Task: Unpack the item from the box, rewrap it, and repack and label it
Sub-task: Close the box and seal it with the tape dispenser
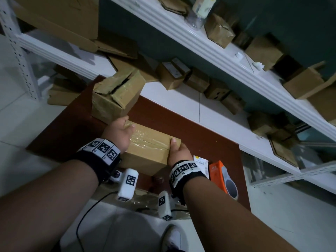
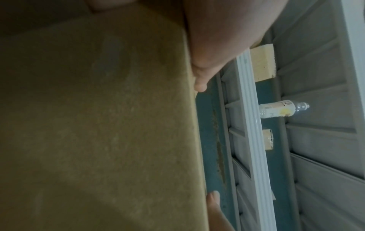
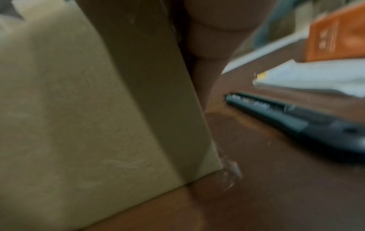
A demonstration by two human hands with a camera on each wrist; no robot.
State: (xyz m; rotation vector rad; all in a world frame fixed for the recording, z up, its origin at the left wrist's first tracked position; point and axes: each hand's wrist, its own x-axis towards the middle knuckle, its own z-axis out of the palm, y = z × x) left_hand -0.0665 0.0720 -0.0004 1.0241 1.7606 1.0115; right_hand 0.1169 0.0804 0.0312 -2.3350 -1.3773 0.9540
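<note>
Cardboard, stiff and taped shut — that is what you have between your palms. The box [image 1: 149, 148] sits on the brown table [image 1: 200, 131], with your left hand [image 1: 118, 132] clasped over its far-left corner and your right hand [image 1: 179, 151] clasped on its right end, thumb lying on the top face. In the left wrist view the fingertips [image 2: 200, 87] hook over the box's edge; in the right wrist view the fingers run down the side panel, though blur hides how far they curl.

Judging by its crisp edges and flat panels, the box should keep its shape under a firm squeeze. Clear tape [image 1: 145, 138] runs glossy along the top seam between your thumbs — likely slick, so keep your pads on bare cardboard at the ends and corners, where you hold now. Its weight cannot be read from here; lift gently first.

Just beyond your right fingers lie a white label [image 1: 201, 162], an orange tape dispenser [image 1: 221, 176] and, in the right wrist view, a dark box cutter [image 3: 296, 120]. Past your left fingertips stands another, battered carton [image 1: 116, 95], close behind the box you hold.
</note>
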